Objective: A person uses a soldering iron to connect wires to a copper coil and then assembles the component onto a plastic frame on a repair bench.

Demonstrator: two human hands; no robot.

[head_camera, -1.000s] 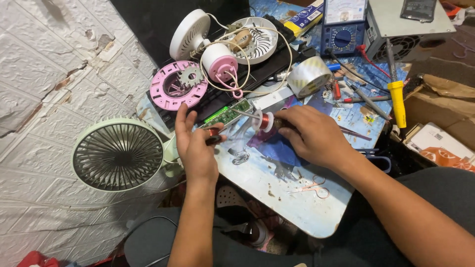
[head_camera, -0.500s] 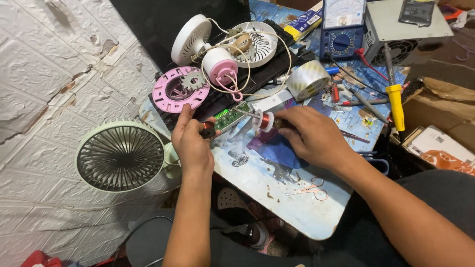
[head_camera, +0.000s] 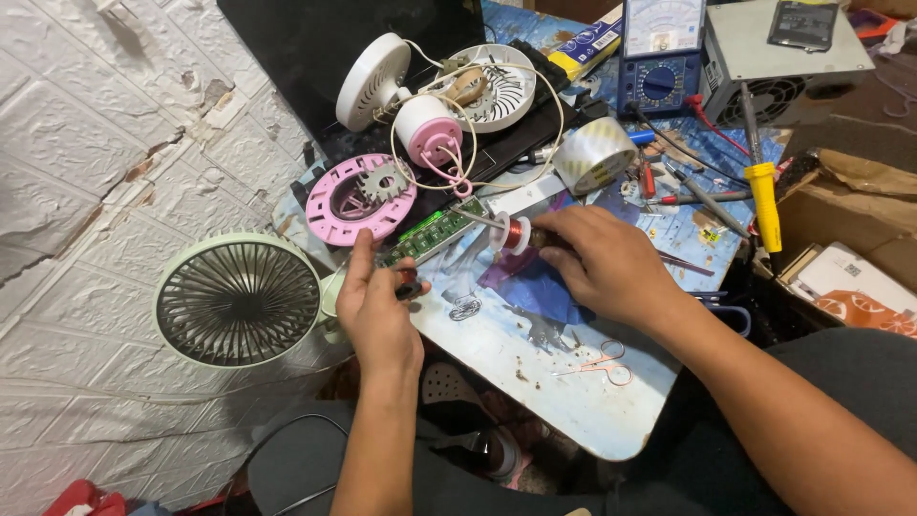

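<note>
My left hand (head_camera: 377,311) pinches the near end of a green circuit board (head_camera: 435,232) that lies on the small work table (head_camera: 573,401). My right hand (head_camera: 611,263) grips a tool with a white-flanged spool of copper wire (head_camera: 514,232) at its tip, which touches the board's far end. A pale green fan (head_camera: 237,299) stands just left of my left hand. A pink round fan part (head_camera: 358,201) with a grey gear sits behind the board.
A white fan housing (head_camera: 374,79) and grille (head_camera: 497,86) with a pink motor (head_camera: 427,129) lie at the back. A tape roll (head_camera: 594,153), blue multimeter (head_camera: 661,53), grey power supply (head_camera: 783,48), yellow-handled tool (head_camera: 764,201) and small scissors (head_camera: 602,363) surround the work.
The view has shifted slightly. My left hand has slid a little along the board toward me; my right hand keeps the spool tool at the board.
</note>
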